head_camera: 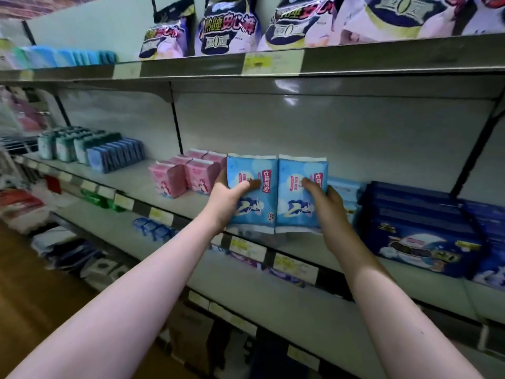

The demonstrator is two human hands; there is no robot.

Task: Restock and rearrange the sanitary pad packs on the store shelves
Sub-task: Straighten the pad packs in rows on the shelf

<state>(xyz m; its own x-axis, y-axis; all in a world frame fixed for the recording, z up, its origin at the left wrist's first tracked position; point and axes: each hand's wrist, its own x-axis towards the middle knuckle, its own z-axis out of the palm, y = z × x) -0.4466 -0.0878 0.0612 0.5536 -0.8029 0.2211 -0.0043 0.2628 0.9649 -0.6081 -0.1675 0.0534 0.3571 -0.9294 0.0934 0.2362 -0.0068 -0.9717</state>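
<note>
Pad packs (pixel 276 192), two light-blue ones clamped between both hands (pixel 278 198), could topple off the shelf (pixel 355 258) edge if released.

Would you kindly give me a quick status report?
Left hand gripping left light-blue pack. Right hand gripping right light-blue pack. Both at shelf edge, nothing blocking.

on the middle shelf (pixel 131 184) we see a wide bare stretch between the dark blue packs (pixel 116 157) at far left and the pink packs (pixel 185 175) — a hand could pass there. above every row the back panel stands clear up to the upper shelf (pixel 191 68). to the right the way is blocked — two light blue packs (pixel 276 192), then navy packs (pixel 420 228) crowd the edge.
</note>
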